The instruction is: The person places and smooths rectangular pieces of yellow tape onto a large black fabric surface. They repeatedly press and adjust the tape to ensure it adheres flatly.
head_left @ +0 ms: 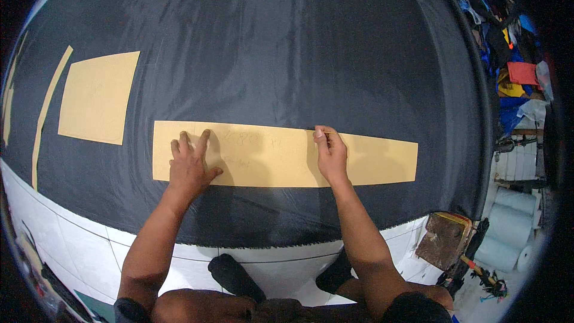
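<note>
A long tan paper pattern piece [281, 170], tapering toward its right end, lies flat on black fabric [287, 54]. Faint pencil marks show on its surface. My left hand [190, 164] presses on its left part with the fingers spread. Over the right half, at the far edge of the paper, my right hand [332, 152] is closed in a pinch. Whatever sits between that thumb and forefinger is too small to make out. To the left rest a smaller four-sided tan pattern piece [98, 98] and a narrow curved tan strip [51, 113].
The fabric's frayed near edge lies on white floor tiles [245, 254], close to my feet. At the right front stands a worn brown box-like object [443, 240]. Pale rolls [508, 227] and a heap of coloured cloth and bags [508, 42] line the right side.
</note>
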Available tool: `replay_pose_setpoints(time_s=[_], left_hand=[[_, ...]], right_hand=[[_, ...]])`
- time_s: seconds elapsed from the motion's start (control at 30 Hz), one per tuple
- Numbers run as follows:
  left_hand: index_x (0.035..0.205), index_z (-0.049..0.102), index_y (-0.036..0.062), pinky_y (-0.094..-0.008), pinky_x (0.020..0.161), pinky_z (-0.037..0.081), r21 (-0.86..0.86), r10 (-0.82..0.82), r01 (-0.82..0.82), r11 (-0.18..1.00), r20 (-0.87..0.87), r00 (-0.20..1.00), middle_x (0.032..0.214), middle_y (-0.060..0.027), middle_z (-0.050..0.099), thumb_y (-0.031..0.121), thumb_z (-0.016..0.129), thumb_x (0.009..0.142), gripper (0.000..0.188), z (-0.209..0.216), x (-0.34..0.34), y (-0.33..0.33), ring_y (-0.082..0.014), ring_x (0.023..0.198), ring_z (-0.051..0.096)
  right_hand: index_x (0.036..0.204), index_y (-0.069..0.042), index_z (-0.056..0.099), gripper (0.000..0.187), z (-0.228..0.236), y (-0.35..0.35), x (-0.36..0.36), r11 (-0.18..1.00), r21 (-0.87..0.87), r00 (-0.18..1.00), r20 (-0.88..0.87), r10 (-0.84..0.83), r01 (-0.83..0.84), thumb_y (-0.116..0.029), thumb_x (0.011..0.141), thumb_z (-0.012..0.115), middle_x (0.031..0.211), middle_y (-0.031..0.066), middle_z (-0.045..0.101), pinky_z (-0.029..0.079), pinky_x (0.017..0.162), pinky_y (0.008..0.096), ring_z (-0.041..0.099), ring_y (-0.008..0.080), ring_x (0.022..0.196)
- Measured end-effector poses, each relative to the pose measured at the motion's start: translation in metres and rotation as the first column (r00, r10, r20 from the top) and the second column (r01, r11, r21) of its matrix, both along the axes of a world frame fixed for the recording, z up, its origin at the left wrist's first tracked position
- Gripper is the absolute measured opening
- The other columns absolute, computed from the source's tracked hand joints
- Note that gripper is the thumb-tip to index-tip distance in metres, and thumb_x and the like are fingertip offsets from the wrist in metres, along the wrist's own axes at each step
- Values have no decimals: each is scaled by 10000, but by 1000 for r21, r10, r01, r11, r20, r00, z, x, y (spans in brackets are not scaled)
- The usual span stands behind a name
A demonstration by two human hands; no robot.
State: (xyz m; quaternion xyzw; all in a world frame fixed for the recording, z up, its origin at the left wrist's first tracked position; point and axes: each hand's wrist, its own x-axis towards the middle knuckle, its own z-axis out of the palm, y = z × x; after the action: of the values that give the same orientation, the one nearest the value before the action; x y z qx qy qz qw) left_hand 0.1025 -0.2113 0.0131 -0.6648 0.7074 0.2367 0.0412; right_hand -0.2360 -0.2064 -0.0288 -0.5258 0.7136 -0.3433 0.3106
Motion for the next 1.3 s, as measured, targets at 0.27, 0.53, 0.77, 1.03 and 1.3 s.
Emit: replay_pose_setpoints(time_s=[0.27, 0.53, 0.77, 1.03, 1.3], left_hand=[[1533, 374, 280, -669, 958, 492, 55, 20, -22, 998, 23, 1000, 1520, -289, 284, 395, 867, 720, 958, -1, 1, -1, -534, 1387, 302], [1547, 349, 286, -690, 959, 478, 70, 24, -27, 997, 39, 999, 1549, -289, 250, 443, 855, 721, 982, -3, 1, 0, -538, 1408, 276], [1553, 339, 284, -695, 961, 475, 76, 13, -17, 997, 50, 999, 1560, -282, 235, 456, 832, 750, 958, -3, 2, 1, -534, 1421, 256], [1565, 289, 315, -704, 969, 464, 82, 15, -21, 996, 76, 997, 1574, -293, 221, 477, 825, 754, 985, -8, 3, 1, -555, 1415, 268], [1573, 288, 261, -712, 993, 434, 124, 2, -11, 992, 73, 997, 1587, -266, 212, 482, 785, 802, 944, 0, 0, -1, -527, 1435, 244]], right_hand=[[1150, -18, 664, 313, -5, 0, -2, 1000, 5, 994, -108, -16, 16, -284, 1046, 535, 1034, 135, 705, 521, 843, 345, 675, 229, 947], [1128, -12, 666, 281, 8, -12, 41, 970, -36, 931, -293, 219, -239, -244, 1040, 534, 1059, 138, 713, 507, 900, 373, 674, 276, 1021], [1130, -26, 691, 265, 17, -44, 137, 870, -42, 858, -193, 476, -492, -216, 1024, 540, 1096, 167, 702, 487, 958, 410, 649, 338, 1069], [1123, 6, 688, 274, 25, -33, 88, 907, -6, 872, -281, 402, -420, -199, 1024, 536, 1114, 171, 698, 493, 954, 403, 651, 327, 1076], [1062, -30, 691, 197, 11, -76, 201, 753, -167, 767, -234, 598, -637, -168, 975, 582, 1040, 176, 709, 494, 883, 465, 659, 373, 967]])
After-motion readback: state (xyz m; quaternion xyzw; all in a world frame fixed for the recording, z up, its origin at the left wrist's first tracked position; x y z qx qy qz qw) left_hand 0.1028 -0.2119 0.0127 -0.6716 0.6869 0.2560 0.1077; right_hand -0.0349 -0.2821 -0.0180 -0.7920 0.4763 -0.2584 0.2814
